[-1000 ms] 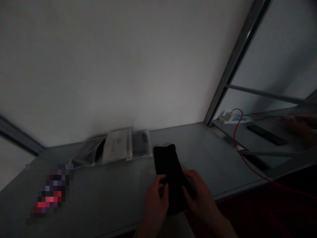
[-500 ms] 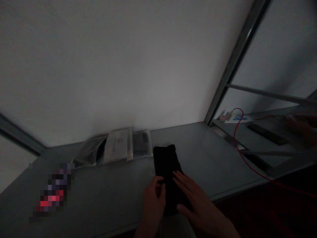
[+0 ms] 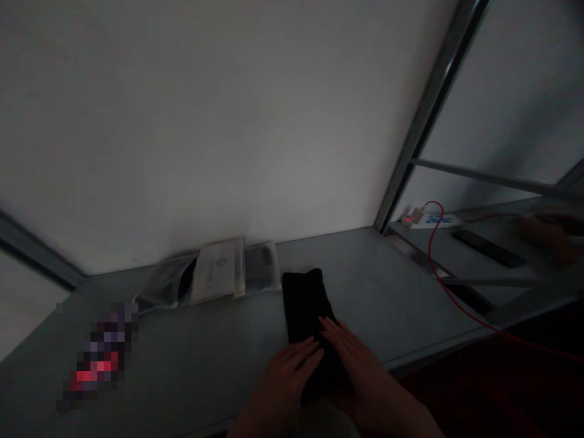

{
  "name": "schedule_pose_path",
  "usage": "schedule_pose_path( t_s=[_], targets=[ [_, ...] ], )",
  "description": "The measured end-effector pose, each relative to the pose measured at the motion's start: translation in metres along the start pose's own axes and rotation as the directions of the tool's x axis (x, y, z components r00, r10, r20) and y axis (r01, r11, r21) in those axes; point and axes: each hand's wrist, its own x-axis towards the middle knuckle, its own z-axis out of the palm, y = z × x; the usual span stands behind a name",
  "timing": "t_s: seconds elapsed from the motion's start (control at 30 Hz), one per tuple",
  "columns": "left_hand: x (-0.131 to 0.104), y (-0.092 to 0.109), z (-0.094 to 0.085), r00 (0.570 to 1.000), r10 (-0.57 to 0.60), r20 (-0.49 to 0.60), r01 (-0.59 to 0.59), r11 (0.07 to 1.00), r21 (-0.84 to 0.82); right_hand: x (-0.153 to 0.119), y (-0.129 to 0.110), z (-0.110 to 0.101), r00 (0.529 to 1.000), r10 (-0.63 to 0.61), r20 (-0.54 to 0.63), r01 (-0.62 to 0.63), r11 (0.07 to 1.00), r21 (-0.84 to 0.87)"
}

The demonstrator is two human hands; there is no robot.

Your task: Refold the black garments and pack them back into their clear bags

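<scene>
A folded piece of black cloth lies flat on the grey shelf board in front of me, its lower end reaching towards my body. My left hand rests on its left side, fingers stretched out and lying over the fabric. On the right side, my right hand is laid along the cloth with its fingers extended and close to the left fingertips. Neither hand pinches the cloth. The kind of garment cannot be made out in the dim light.
Zip bags lie in a row against the white wall. A pixelated red and dark item is at the left. Beyond the metal post, a red cable, a power strip, a dark phone-like slab and another person's blurred hand appear.
My left hand has gone from curled fingers at the cloth's left edge to lying stretched across it, nearer my right hand. The right hand has barely moved.
</scene>
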Motion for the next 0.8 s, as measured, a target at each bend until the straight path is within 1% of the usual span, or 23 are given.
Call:
schedule_pose_path(
  t_s=[0.13, 0.23, 0.33, 0.4, 0.43, 0.57, 0.67, 0.73, 0.8],
  targets=[
    [-0.003, -0.004, -0.005, 0.996, -0.044, 0.08, 0.047, 0.998, -0.029, 0.0, 0.001, 0.0, 0.999, 0.036, 0.024, -0.036, 0.999, 0.005],
    [-0.005, -0.004, -0.012, 0.992, -0.038, 0.117, 0.044, 0.998, -0.043, 0.001, 0.0, -0.003, 0.998, 0.043, 0.043, -0.044, 0.999, 0.015],
    [-0.005, -0.004, -0.021, 0.984, -0.013, 0.178, 0.03, 0.995, -0.096, 0.0, 0.002, -0.008, 0.997, 0.053, 0.063, -0.055, 0.998, 0.034],
    [-0.005, -0.004, -0.022, 0.977, -0.006, 0.214, 0.03, 0.994, -0.109, -0.001, 0.005, -0.011, 0.995, 0.063, 0.082, -0.067, 0.997, 0.041],
    [-0.005, -0.004, -0.02, 0.976, -0.012, 0.219, 0.034, 0.995, -0.096, -0.002, 0.006, -0.012, 0.994, 0.063, 0.09, -0.067, 0.997, 0.042],
    [-0.008, -0.006, 0.003, 0.984, -0.019, 0.175, 0.019, 1.0, 0.002, -0.005, 0.006, -0.015, 0.994, 0.04, 0.101, -0.044, 0.998, 0.046],
    [-0.017, -0.005, 0.017, 0.996, 0.017, 0.093, -0.021, 0.999, 0.039, -0.012, -0.002, -0.017, 0.995, 0.046, 0.092, -0.051, 0.997, 0.053],
    [-0.023, -0.002, 0.019, 0.998, 0.061, 0.019, -0.062, 0.997, 0.036, -0.019, -0.009, -0.018, 0.995, 0.046, 0.085, -0.052, 0.997, 0.063],
    [-0.026, 0.0, 0.015, 0.992, 0.117, -0.036, -0.116, 0.993, 0.028, -0.024, -0.013, -0.019, 0.995, 0.038, 0.097, -0.046, 0.996, 0.081]
  ],
)
